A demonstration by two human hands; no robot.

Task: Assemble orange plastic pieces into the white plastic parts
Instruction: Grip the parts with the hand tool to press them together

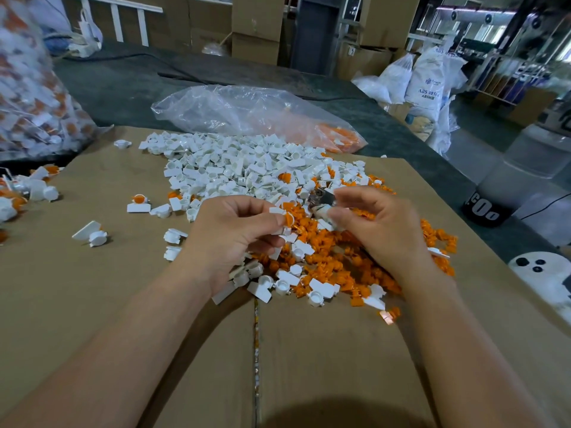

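Left hand (234,239) has its fingers curled and pinches a white part (276,210) with an orange piece (289,218) at its end. Right hand (381,230) is just beside it. Its fingers are curled too, and it pinches a small shiny metal thing (324,197); what that thing is cannot be told. Both hands are up over a brown cardboard sheet (123,319).

Right under them is a heap of orange pieces (340,264), with some white ones mixed in. Behind that heap, touching it, is a big heap of white parts (234,168). A few put-together parts (139,203) lie apart on the left of the cardboard.

Farther back lies a clear plastic bag (247,109) with orange bits in its right end. At the far left stands a big clear bag (31,103) full of white and orange parts. Far off on the right are white sacks (423,81), and brown boxes (256,29) stand at the back.
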